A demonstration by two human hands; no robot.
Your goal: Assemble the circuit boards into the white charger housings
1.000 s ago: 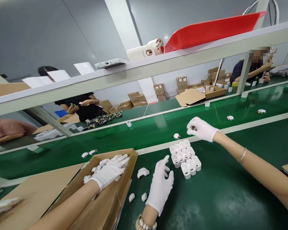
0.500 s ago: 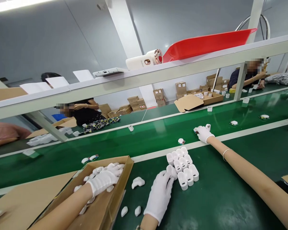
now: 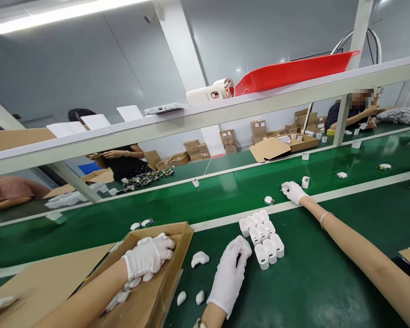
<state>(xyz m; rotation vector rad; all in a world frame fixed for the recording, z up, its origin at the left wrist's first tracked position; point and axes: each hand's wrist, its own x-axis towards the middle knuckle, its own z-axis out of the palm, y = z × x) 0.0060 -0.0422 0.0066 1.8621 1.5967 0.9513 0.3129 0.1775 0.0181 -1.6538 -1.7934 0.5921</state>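
Observation:
My left hand (image 3: 227, 273), in a white glove, pinches a white plastic cup (image 3: 241, 242) whose body is mostly covered by the fingers. Just right of it stands a cluster of similar open white cups (image 3: 262, 257), some with a small dark slot inside. Out over the green belt, my right hand (image 3: 294, 192), also gloved, is closed on a small circuit board (image 3: 283, 187); only its edge shows. Beside that hand stands a single white cup (image 3: 305, 182), and to its left lies a board with a white round part (image 3: 269, 200).
At left, a co-worker's gloved hand (image 3: 146, 259) reaches into a cardboard box (image 3: 182, 246) of white pieces. Loose white pieces (image 3: 200, 258) lie between box and my left hand. A shelf rail (image 3: 259, 98) crosses ahead, carrying a red tray (image 3: 294, 73). Other people sit beyond the belt.
Parts on the belt have shifted right, and the white cup now stands apart from my right hand. My left hand has drawn its cup slightly away from the cluster. The co-worker's fingers have curled.

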